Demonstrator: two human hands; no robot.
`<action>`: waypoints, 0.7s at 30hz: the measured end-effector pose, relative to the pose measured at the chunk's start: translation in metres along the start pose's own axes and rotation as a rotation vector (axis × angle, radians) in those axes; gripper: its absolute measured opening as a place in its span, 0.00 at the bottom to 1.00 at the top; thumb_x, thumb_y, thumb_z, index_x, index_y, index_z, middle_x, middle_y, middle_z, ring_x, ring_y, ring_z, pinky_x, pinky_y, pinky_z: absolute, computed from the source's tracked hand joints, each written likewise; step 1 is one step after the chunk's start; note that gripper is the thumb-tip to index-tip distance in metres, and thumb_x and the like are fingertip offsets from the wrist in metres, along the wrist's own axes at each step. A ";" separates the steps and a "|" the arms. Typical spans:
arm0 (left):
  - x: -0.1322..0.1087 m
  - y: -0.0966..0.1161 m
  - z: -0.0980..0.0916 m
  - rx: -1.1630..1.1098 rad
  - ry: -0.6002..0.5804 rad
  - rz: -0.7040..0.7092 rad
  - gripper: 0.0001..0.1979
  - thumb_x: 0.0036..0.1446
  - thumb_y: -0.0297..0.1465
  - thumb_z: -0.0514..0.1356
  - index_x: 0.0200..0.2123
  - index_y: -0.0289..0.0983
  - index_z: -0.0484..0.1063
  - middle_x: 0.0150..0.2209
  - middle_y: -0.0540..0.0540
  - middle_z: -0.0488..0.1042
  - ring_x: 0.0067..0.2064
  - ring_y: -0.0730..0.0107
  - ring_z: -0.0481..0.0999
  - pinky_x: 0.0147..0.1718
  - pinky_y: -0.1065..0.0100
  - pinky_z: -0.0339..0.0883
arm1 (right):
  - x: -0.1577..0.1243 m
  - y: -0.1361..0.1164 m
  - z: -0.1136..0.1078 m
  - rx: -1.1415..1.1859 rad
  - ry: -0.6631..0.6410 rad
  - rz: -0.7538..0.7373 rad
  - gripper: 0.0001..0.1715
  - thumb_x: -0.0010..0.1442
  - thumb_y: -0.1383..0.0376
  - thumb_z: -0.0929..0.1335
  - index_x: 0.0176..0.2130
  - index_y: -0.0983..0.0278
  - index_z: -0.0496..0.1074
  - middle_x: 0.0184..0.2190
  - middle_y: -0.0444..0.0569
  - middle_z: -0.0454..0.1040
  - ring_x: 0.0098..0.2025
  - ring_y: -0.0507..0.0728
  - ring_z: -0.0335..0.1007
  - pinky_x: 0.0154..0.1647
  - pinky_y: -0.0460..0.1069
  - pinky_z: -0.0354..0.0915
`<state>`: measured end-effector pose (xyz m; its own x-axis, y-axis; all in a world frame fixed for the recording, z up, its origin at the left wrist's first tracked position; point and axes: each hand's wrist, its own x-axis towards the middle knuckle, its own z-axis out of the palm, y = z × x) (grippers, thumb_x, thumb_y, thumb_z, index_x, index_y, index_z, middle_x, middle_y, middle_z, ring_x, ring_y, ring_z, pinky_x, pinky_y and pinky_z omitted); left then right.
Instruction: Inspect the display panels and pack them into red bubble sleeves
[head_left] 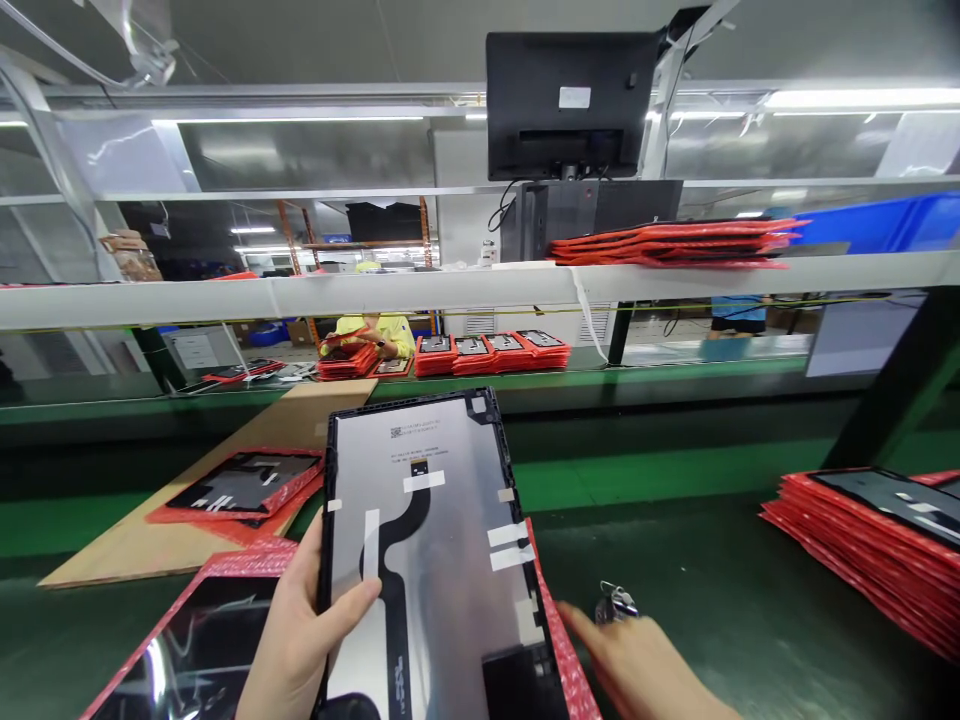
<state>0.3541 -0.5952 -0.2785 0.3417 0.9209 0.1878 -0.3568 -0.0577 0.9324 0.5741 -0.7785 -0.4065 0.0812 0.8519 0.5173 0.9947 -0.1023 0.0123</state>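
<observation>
My left hand (307, 620) grips a tablet display panel (450, 510) by its left edge, thumb across the front. The panel's silver back faces me, tilted up, with a black ribbon cable and white tape strips. Behind its right edge shows a red bubble-wrap bag (559, 630). At that bag's edge is my right hand (637, 660), its fingers closed against the bag and partly hidden. A small shiny metal object (616, 603) shows beside the right hand's knuckles; I cannot make out its kind. Lower left, a dark glossy screen (206, 640) lies on red bubble wrap.
Bagged panels (247, 482) lie on a brown board (112, 550) at left. A tall stack of red bags (862, 550) stands at right. Beyond are more stacks (491, 355), a person in yellow (394, 335), and a shelf (420, 292) with red bags and a monitor (570, 110).
</observation>
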 end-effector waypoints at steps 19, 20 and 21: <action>-0.005 -0.007 0.011 -0.027 -0.172 -0.051 0.31 0.38 0.32 0.69 0.50 0.37 0.70 0.41 0.47 0.79 0.46 0.57 0.77 0.45 0.68 0.68 | 0.083 -0.031 -0.089 1.402 -0.169 0.485 0.22 0.54 0.53 0.70 0.20 0.65 0.65 0.18 0.40 0.55 0.22 0.49 0.52 0.24 0.44 0.53; -0.004 -0.006 0.011 -0.032 -0.177 -0.055 0.31 0.39 0.31 0.69 0.50 0.37 0.70 0.42 0.47 0.79 0.46 0.58 0.77 0.45 0.68 0.68 | 0.083 -0.030 -0.090 1.403 -0.166 0.492 0.20 0.54 0.54 0.70 0.21 0.65 0.67 0.19 0.40 0.57 0.22 0.50 0.54 0.24 0.44 0.54; -0.004 -0.006 0.011 -0.036 -0.176 -0.056 0.31 0.39 0.31 0.69 0.50 0.37 0.70 0.43 0.47 0.79 0.47 0.58 0.76 0.45 0.68 0.68 | 0.083 -0.030 -0.089 1.410 -0.163 0.498 0.19 0.54 0.56 0.70 0.21 0.65 0.68 0.19 0.40 0.59 0.23 0.50 0.56 0.25 0.44 0.55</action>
<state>0.3644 -0.6025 -0.2819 0.5076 0.8404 0.1901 -0.3627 0.0083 0.9319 0.5458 -0.7503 -0.2874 0.3316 0.9355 0.1218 0.1003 0.0934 -0.9906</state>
